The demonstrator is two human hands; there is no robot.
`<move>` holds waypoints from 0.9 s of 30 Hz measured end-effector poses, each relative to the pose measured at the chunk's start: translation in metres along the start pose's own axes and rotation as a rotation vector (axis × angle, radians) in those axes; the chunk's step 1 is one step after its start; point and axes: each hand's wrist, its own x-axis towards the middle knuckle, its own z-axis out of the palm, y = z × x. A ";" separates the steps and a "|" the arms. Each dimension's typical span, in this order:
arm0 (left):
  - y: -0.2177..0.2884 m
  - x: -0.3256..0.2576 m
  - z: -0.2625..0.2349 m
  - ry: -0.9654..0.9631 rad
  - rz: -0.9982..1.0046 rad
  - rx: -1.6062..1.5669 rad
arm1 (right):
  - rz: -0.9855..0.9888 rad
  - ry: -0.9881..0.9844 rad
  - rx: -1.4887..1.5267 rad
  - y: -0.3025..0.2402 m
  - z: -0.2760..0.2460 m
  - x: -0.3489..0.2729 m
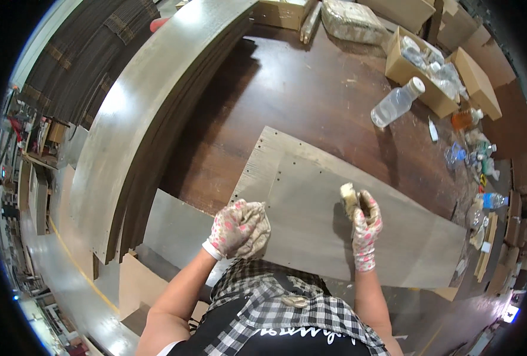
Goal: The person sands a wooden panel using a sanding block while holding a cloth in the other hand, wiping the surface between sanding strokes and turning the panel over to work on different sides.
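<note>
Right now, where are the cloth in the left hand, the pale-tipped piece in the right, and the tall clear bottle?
Cloth (257, 232): head view, on its crumpled folds.
Pale-tipped piece (348, 194): head view, on its pale end.
Tall clear bottle (392, 107): head view, on its body.

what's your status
Left gloved hand gripping crumpled beige cloth; right gloved hand holding small pale-tipped object. Flat grey holed panel below hands. Clear plastic bottle beyond, not blocking.

On my feed I get white glare on the grey panel stack (130, 110) at left, a soft shadow left of the right hand (366, 227), and straight edges bowing toward black rims.
</note>
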 end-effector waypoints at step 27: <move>-0.022 0.169 0.000 -0.308 0.286 -0.077 | 0.120 0.875 0.096 -0.029 0.081 -0.189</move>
